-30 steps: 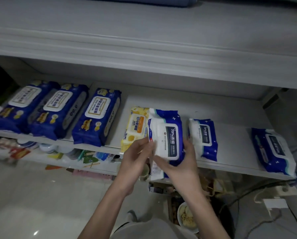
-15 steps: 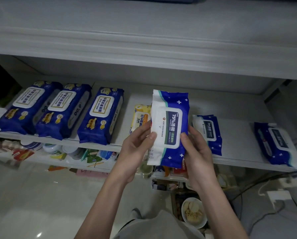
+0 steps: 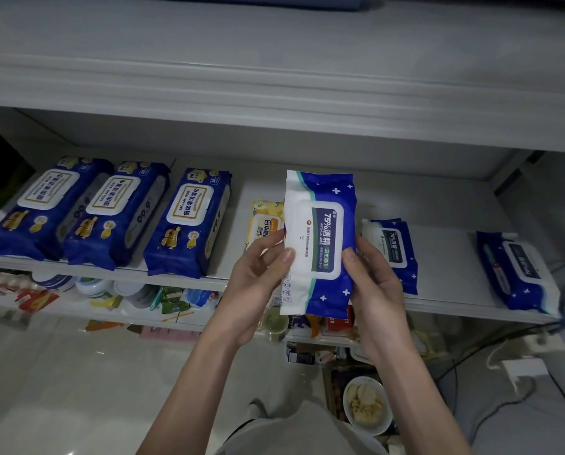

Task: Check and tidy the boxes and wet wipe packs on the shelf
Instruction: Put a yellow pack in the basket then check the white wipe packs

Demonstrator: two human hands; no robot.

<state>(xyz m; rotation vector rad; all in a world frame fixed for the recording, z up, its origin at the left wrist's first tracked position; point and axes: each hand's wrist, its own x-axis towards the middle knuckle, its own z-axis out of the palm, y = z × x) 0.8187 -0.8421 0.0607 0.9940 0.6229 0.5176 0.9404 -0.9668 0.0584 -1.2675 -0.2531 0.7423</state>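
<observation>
**Far left.** First dark blue soft-plastic wipe pack with a white rounded lid label (image 3: 41, 208). The second dark blue pack (image 3: 117, 215) touched it, and the third dark blue pack (image 3: 189, 224) lay just beside. All three lay flat on the white painted shelf (image 3: 445, 261). Their long axes ran front to back, with the far ends leaning slightly right.

**Centre-left.** Small yellow soft wipe pack with an orange-and-white label (image 3: 264, 221). It lay flat on the shelf, partly hidden behind your left hand and the pack you held.

**Centre.** Your left hand (image 3: 258, 290) and right hand (image 3: 378, 290) both grasped the blue-and-white crinkled plastic alcohol wipe pack (image 3: 319, 244). You had one hand on each long side, thumbs on its face and fingers curled behind. You held it raised over the shelf's front edge with its smooth white flip lid facing you. Its long axis ran front to back, the far end pointed at the shelf's back wall, and the print read sideways.

**Centre-right.** Smaller blue wipe pack with a white lid (image 3: 393, 251). It lay flat just beside your right hand, on the same axis.

**Far right.** Blue wipe pack with a white edge (image 3: 517, 270). It lay flat near the shelf's end, well apart from the others, its far end leaning left.

**Surroundings.**
- The room was dim.
- A lower shelf (image 3: 64, 315) was crowded with mixed small goods.
- The floor was glossy and pale (image 3: 61, 372).
- A white bowl of pale food (image 3: 366, 405) was below.
- A white plug block with cables (image 3: 524, 369) was at the right.
</observation>
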